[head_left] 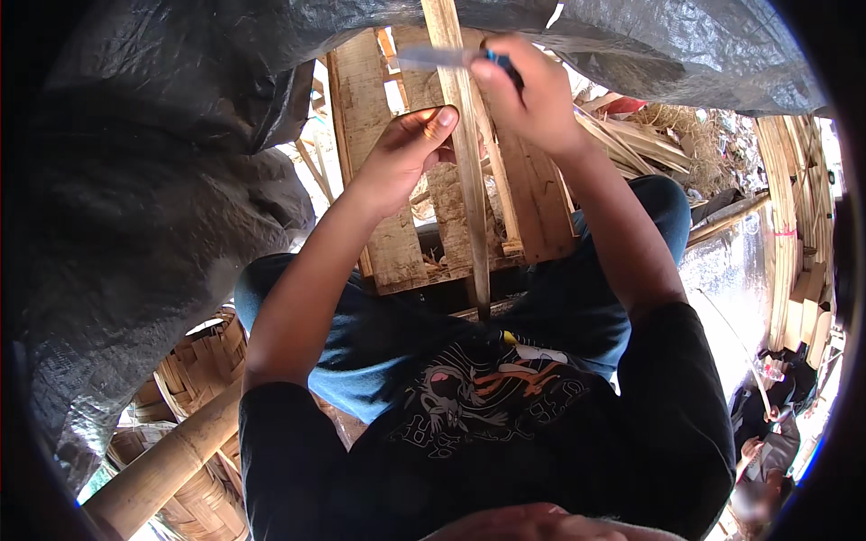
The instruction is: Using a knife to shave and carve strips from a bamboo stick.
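Observation:
A long, pale bamboo strip point(472, 203) runs from the top of the view down toward my lap. My left hand point(406, 155) is closed around its left edge, thumb on top. Above it, my right hand point(534, 97) grips a knife point(431, 59) by its dark handle, which has a blue part. The blade points left and lies across the strip, blurred by motion. I cannot tell whether its edge is cutting in. Under both hands is a rough wooden plank platform point(397, 239) with gaps between the boards, in front of my bent knees.
Dark plastic sheeting point(135, 180) hangs at the left and along the top. A thick bamboo pole point(167, 473) slants at lower left beside woven bamboo pieces point(203, 365). Bundled strips point(778, 189) stand at the right. Another person point(767, 451) is at lower right.

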### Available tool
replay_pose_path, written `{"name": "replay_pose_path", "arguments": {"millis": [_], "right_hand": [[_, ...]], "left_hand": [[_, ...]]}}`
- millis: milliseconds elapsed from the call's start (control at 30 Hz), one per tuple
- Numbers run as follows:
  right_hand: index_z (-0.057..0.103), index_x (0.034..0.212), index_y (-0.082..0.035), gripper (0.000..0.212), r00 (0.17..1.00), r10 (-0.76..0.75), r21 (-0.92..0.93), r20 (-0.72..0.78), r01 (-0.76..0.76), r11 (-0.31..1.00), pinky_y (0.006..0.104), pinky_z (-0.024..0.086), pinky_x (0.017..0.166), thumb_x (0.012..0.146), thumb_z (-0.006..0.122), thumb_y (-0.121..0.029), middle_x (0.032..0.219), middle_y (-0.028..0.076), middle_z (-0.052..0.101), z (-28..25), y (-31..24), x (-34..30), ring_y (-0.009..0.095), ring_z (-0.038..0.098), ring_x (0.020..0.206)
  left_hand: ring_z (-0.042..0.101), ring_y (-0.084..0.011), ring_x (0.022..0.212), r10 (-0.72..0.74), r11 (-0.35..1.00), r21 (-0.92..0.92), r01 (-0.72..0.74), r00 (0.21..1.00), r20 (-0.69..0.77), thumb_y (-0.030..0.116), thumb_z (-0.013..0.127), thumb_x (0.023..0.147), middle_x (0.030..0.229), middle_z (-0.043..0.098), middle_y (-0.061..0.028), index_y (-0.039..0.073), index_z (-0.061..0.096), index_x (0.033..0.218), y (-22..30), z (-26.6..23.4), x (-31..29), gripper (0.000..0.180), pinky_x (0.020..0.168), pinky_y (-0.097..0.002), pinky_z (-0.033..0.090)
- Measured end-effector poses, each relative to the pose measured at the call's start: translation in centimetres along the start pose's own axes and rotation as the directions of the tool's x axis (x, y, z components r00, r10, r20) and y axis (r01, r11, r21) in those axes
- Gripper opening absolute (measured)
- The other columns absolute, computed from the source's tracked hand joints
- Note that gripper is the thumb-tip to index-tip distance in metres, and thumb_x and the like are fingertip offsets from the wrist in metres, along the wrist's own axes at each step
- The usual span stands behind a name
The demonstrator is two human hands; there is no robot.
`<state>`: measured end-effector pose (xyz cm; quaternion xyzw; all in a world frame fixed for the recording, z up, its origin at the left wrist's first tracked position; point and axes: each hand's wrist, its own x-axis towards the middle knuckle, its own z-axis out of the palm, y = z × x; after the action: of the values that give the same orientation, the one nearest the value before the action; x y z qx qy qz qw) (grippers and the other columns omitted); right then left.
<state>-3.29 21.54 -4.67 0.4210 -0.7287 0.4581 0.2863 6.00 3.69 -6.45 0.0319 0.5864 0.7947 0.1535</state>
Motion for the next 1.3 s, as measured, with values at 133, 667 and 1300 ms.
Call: {"name": "replay_pose_path", "arguments": {"millis": [133,667,1300], "right_hand": [[0.061,0.097,-0.005,0.02,0.999,0.035,-0.038,0.001,-0.035,0.999,0.0333,0.047,0.053,0.092,0.065,-0.025,0.08,0.01,0.062,0.3,0.4,-1.0,0.025,0.061,0.061],[0.056,0.095,-0.007,0.022,0.993,-0.056,0.032,0.105,0.053,0.998,0.0394,0.047,0.054,0.097,0.056,-0.03,0.071,0.012,0.057,0.0,1.2,-3.0,0.032,0.061,0.062],[0.059,0.091,-0.002,0.029,0.965,0.261,-0.022,0.002,-0.261,0.965,0.0358,0.045,0.06,0.095,0.063,-0.03,0.073,0.012,0.056,-1.0,0.8,-2.0,0.027,0.056,0.065]], "left_hand": [[0.064,-0.0178,0.096,0.03,1.0,-0.002,-0.03,0.998,0.059,0.039,0.049,0.102,0.101,0.068,-0.0073,0.004,0.061,0.113,0.1,-0.1,0.1,0.039,0.089,-0.0369,0.048],[0.057,-0.0084,0.08,0.154,0.97,0.196,-0.145,0.988,-0.03,0.036,0.056,0.099,0.083,0.059,0.0013,0.003,0.063,0.1,0.6,0.2,0.5,0.034,0.076,-0.026,0.049],[0.052,-0.0095,0.067,0.331,0.726,0.619,-0.299,0.941,0.068,0.036,0.062,0.096,0.071,0.057,-0.0009,0.001,0.063,0.089,1.8,0.6,-0.7,0.036,0.064,-0.0263,0.044]]}}
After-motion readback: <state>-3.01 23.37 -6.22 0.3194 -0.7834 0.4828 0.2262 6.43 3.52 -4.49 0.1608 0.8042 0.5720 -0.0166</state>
